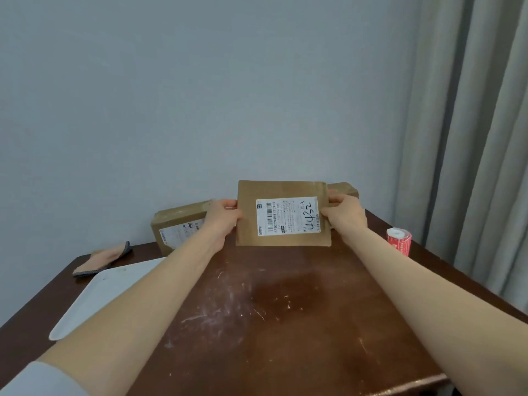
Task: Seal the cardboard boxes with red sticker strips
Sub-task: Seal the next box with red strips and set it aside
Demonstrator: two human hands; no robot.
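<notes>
I see only a corner of the rear box (pixel 344 190), right of centre, behind the held box (pixel 283 241); small print on its label (pixel 287 217) is unreadable.

**Plain, evenly lit room corner**

A bare, pale blue-grey wall (pixel 200 95) fills the upper view. Grey curtains (pixel 471 138) hang in folds at right. A dark brown wooden table (pixel 285 324) stands before the wall, its top scuffed with whitish scratches.
</notes>
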